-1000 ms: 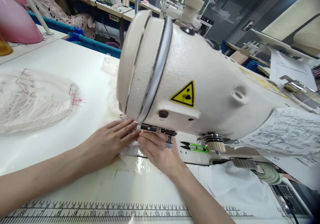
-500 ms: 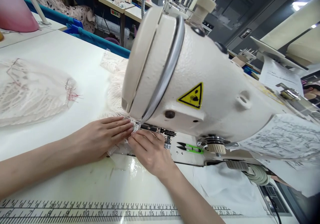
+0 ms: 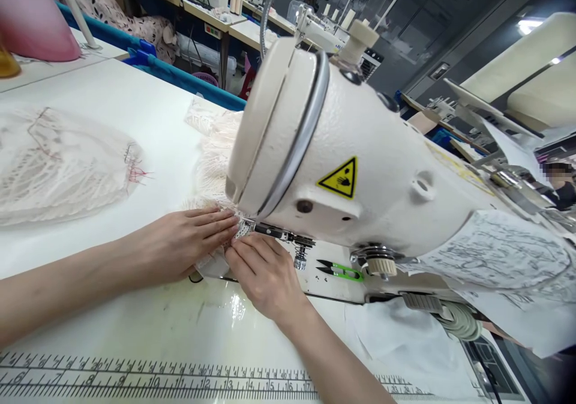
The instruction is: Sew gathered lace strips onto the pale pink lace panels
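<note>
White lace fabric [image 3: 216,152] runs along the sewing machine [image 3: 310,152] and in under its head, close to the presser foot. My left hand [image 3: 191,242] lies flat over the lace, fingers stretched out and side by side, tips by the foot. Just right of it, my right hand [image 3: 261,272] has its fingers bent and pressed together at the near edge of the lace; its thumb is hidden. The needle point is covered by the machine head. Green thread snips [image 3: 339,270] lie on the machine bed to the right of my right hand.
Another lace piece [image 3: 67,164] with red threads lies on the left of the white table [image 3: 166,104]. A printed ruler scale [image 3: 180,380] runs along the near edge. White cloth [image 3: 414,344] lies at right. Other machines and people are behind.
The view has shifted slightly, so the machine head sits a little lower. Both hands stay at the lace by the presser foot, with hardly any movement.
</note>
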`<state>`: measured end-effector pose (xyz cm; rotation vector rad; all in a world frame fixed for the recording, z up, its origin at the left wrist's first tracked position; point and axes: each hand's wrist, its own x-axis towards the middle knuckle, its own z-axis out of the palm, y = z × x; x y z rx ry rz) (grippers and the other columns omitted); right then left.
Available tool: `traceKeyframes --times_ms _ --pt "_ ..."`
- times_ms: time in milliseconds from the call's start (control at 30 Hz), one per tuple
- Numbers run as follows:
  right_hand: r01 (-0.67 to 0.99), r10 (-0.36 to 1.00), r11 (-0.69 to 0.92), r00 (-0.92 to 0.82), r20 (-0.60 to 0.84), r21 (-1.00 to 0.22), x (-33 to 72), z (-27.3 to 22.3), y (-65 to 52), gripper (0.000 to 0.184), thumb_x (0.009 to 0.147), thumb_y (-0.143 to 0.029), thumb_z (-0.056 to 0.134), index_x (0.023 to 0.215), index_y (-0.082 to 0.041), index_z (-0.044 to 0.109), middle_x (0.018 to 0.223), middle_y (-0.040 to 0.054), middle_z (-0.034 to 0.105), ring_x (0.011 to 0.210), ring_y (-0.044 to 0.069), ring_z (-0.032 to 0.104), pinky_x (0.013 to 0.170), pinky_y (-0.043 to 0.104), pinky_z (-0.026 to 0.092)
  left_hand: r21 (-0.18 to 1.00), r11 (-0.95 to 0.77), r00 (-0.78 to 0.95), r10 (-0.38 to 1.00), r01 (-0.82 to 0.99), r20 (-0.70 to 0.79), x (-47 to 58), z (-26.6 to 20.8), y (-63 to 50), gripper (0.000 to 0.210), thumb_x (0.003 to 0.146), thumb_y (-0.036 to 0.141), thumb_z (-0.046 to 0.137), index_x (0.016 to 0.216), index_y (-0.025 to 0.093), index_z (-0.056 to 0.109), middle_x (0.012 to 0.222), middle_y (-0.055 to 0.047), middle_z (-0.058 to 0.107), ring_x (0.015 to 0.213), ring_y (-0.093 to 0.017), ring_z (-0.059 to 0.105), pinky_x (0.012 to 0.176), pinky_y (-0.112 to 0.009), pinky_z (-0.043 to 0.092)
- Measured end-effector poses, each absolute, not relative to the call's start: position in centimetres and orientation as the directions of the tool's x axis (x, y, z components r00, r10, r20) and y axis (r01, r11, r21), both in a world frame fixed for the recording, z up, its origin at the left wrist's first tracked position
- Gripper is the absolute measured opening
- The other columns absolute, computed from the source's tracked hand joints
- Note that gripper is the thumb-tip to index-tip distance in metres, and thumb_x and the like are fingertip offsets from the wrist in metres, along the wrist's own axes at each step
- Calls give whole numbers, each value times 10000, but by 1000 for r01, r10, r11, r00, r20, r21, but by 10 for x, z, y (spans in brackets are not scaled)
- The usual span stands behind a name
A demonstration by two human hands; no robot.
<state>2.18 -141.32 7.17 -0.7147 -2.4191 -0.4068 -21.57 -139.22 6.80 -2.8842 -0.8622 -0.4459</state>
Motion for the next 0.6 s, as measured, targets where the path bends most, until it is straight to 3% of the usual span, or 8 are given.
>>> traceKeyframes --times_ms 367,600 --pt "647 449 754 -632 632 112 24 71 -1416 244 999 -40 518 943 -187 703 958 5 787 908 130 690 855 281 552 -23 -765 745 620 644 245 -205 75 -1407 612 862 175 485 1462 116 585 1478 -143 636 1494 -284 475 1283 -432 341" --pt "694 494 710 -608 621 115 26 67 -1418 221 978 -42 522 975 -178 696 985 16 787 907 141 700 812 287 488 -37 -757 727 611 652 313 -201 64 -1410 550 954 236 420 1461 96 580 1471 -171 635 1491 -326 471 1258 -484 368"
